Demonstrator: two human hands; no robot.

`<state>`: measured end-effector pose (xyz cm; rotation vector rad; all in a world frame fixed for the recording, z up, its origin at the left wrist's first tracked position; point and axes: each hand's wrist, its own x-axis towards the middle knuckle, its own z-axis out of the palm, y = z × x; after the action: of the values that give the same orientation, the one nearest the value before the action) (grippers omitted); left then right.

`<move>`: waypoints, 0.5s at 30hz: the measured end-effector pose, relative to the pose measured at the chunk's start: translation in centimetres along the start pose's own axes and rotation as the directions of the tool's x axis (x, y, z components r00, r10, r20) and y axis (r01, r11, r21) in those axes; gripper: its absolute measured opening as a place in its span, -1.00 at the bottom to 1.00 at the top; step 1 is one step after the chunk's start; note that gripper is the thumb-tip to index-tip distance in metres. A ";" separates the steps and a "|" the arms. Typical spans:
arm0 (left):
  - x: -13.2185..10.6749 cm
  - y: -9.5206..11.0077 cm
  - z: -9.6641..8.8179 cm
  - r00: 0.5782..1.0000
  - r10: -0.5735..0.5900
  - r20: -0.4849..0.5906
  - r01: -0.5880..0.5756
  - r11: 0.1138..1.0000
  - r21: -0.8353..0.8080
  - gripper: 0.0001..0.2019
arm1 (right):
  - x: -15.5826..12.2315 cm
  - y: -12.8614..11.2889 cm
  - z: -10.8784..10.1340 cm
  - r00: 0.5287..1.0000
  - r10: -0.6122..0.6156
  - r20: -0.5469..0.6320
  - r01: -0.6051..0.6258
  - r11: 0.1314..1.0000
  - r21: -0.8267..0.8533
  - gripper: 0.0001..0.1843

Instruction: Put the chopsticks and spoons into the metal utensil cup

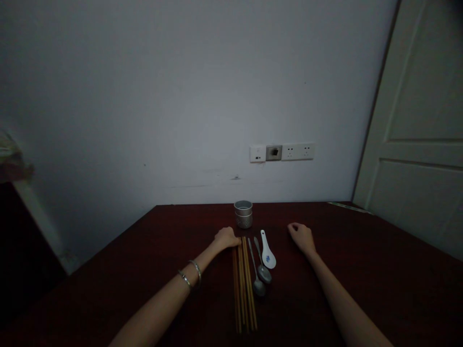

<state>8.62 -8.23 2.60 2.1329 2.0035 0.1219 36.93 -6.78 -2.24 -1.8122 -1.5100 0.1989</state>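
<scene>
Several wooden chopsticks lie side by side on the dark red table, pointing away from me. My left hand is at their far ends, its fingers closed at the leftmost sticks; the fingertips are partly hidden. Right of the chopsticks lie a long-handled metal spoon, a second metal spoon and a white ceramic soup spoon with a blue mark. Farther right, my right hand rests on the table in a loose fist, apart from the spoons, with nothing visible in it.
Behind the utensils stands a grey metal utensil holder with small holes low in its side. The table meets a white wall with sockets. A pale door is at the right, and a dark piece of furniture at the left.
</scene>
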 end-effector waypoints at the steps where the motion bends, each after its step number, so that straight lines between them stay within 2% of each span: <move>1: 0.0 0.0 0.2 1.000 -0.003 -0.014 0.003 1.000 -0.003 -0.48 | 0.0 0.0 0.0 1.000 0.003 0.001 -0.003 1.000 0.003 -0.63; 7: -0.1 -0.4 0.3 0.997 0.003 -0.078 -0.005 0.999 -0.035 -0.54 | 0.4 -0.6 -0.5 1.000 0.009 -0.018 -0.008 0.997 0.081 -0.63; 11: -0.1 -0.2 -1.9 0.991 0.001 -0.136 -0.012 0.997 -0.081 -0.63 | 1.2 -3.9 -1.5 0.996 0.004 -0.089 0.016 0.973 0.230 -0.67; 13: -0.2 0.3 -3.8 0.983 0.009 -0.181 -0.033 0.991 -0.129 -0.66 | 1.3 -6.7 -2.2 0.998 0.029 -0.056 -0.004 0.914 0.405 -0.72; 15: -0.3 0.8 -6.0 0.971 0.032 -0.237 -0.075 0.982 -0.173 -0.68 | 0.8 -9.8 -2.9 0.992 0.049 0.112 -0.110 0.765 0.634 -0.77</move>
<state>8.16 -7.99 8.68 2.1402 1.9673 0.5671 31.13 -7.16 6.25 -1.3129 -1.2103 0.7558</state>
